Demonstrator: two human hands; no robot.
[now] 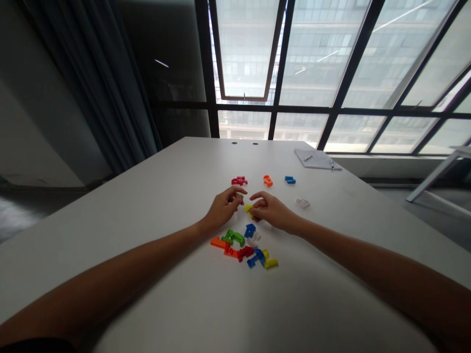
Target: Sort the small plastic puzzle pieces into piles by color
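My left hand (225, 206) hovers over the middle of the white table (154, 215), its index finger stretched out and the fingers apart. A small green bit (241, 194) shows between its fingers, mostly hidden; whether it is touched I cannot tell. Facing it, my right hand (271, 211) has its thumb and fingertips on a yellow plastic piece (248, 209). Nearer to me lies a loose cluster: green pieces (233, 237), orange piece (218, 242), red piece (246, 253), blue piece (250, 230), white piece (253, 239) and another yellow piece (271, 263).
Beyond my hands sit red pieces (239, 181), orange pieces (268, 181) and blue pieces (290, 180). White pieces (302, 202) lie right of my right hand. Paper sheets (317, 159) with pens rest at the far right edge. Windows and a curtain (99, 83) stand behind.
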